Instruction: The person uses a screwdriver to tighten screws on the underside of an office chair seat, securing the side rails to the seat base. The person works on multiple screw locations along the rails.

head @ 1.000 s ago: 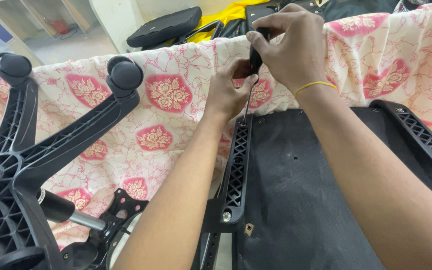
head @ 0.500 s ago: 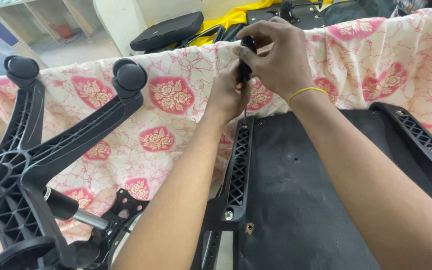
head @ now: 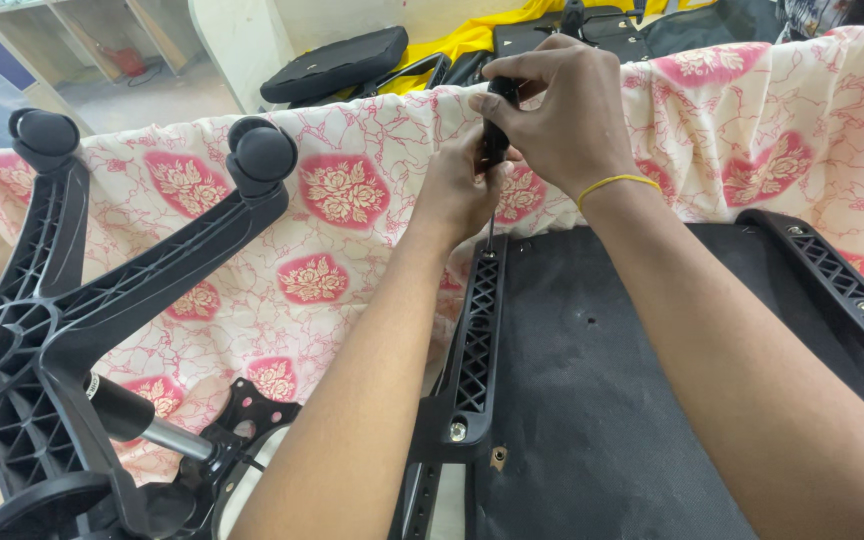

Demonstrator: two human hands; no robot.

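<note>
Hands meet at the far middle of the head view, over an upturned office chair. The right hand (head: pixel 562 110) is clenched around the black handle of a screwdriver (head: pixel 495 125), which stands nearly upright; its thin metal shaft runs down to the far end of a black ribbed plastic bracket (head: pixel 477 340), where the tip meets the bracket near a screw. A yellow band (head: pixel 612 183) circles the right wrist. The left hand (head: pixel 457 190) sits just beside and under the right one, its fingers curled close to the lower part of the handle; whether they actually grip it or only steady it cannot be told, since the right hand covers them.

The bracket runs from far to near along the left edge of the black fabric underside of the seat (head: pixel 632 400), with a silver screw (head: pixel 458 431) at its near end. A matching ribbed bracket (head: pixel 842 285) lies along the right edge. To the left, the black five-star chair base (head: pixel 142 290) rises with two castors (head: pixel 264 152) at its arm ends, and a gas-lift cylinder (head: pixel 137 420) leads from it to the near side. A pink floral cloth (head: pixel 342 200) is draped behind everything.
</note>
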